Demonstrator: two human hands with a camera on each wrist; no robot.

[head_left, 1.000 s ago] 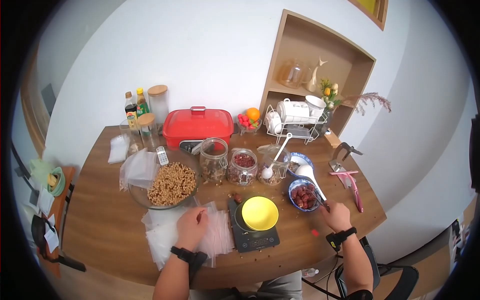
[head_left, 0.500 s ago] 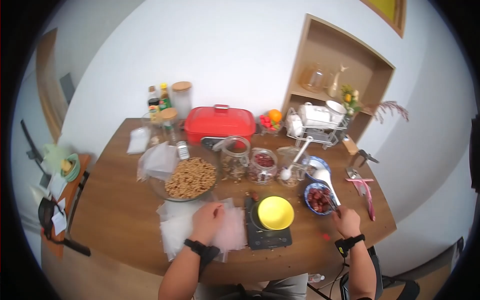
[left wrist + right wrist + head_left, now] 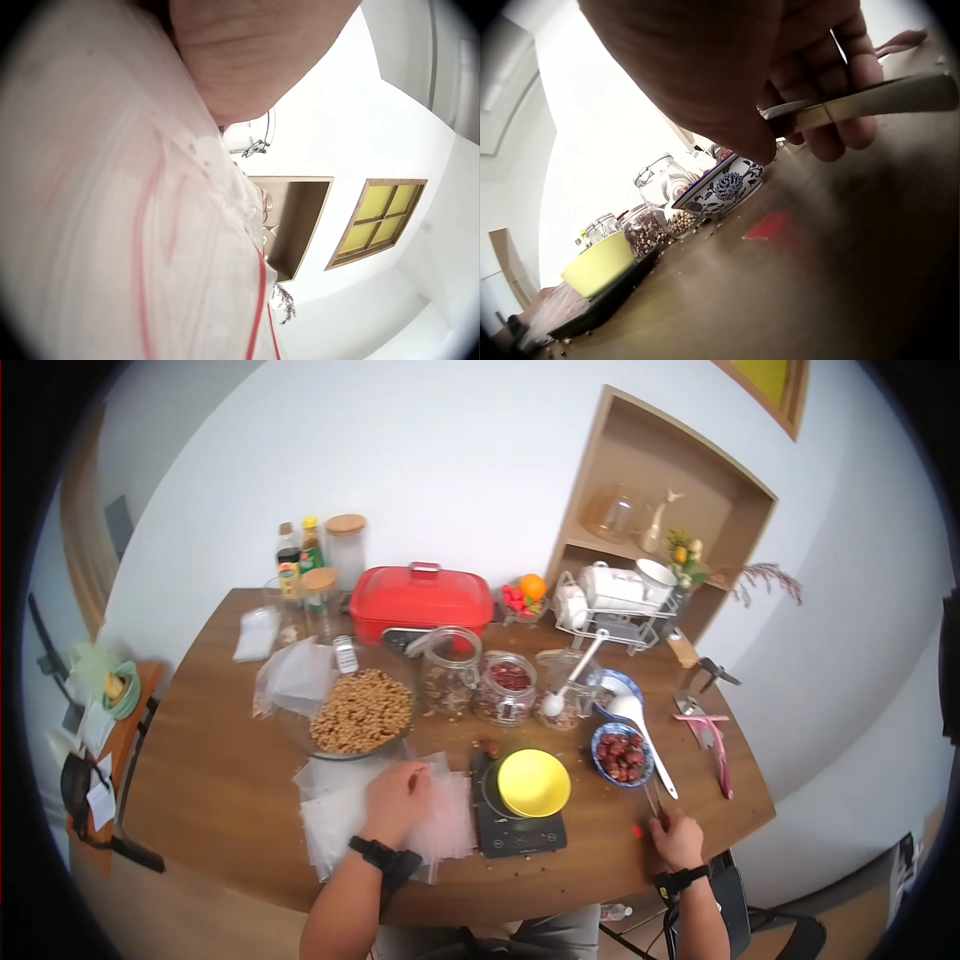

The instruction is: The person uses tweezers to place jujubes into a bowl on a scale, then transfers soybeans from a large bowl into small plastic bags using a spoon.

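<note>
My left hand (image 3: 398, 800) rests on a spread of clear zip bags (image 3: 330, 820), its fingers loosely bent. In the left wrist view the bags' red seal lines (image 3: 259, 300) run close under the palm. With thumb and fingers my right hand (image 3: 680, 843) grips metal tongs (image 3: 885, 97), which point toward a blue-and-white bowl (image 3: 726, 186). Dark red dried dates (image 3: 622, 755) fill that bowl. Between the hands, a yellow bowl (image 3: 534, 784) sits on a black kitchen scale (image 3: 520, 844).
Behind the bags stands a glass bowl of tan beans or nuts (image 3: 362, 712). Glass jars (image 3: 506, 690) line the middle, with a red electric cooker (image 3: 422, 603) behind. A white spoon (image 3: 655, 755) and pink peeler (image 3: 718, 755) lie at the right. A red scrap (image 3: 637, 830) is near the right hand.
My right hand has drawn back toward the table's front edge, bringing the tongs out of the date bowl. The left hand stays on the bags. The head view has shifted somewhat.
</note>
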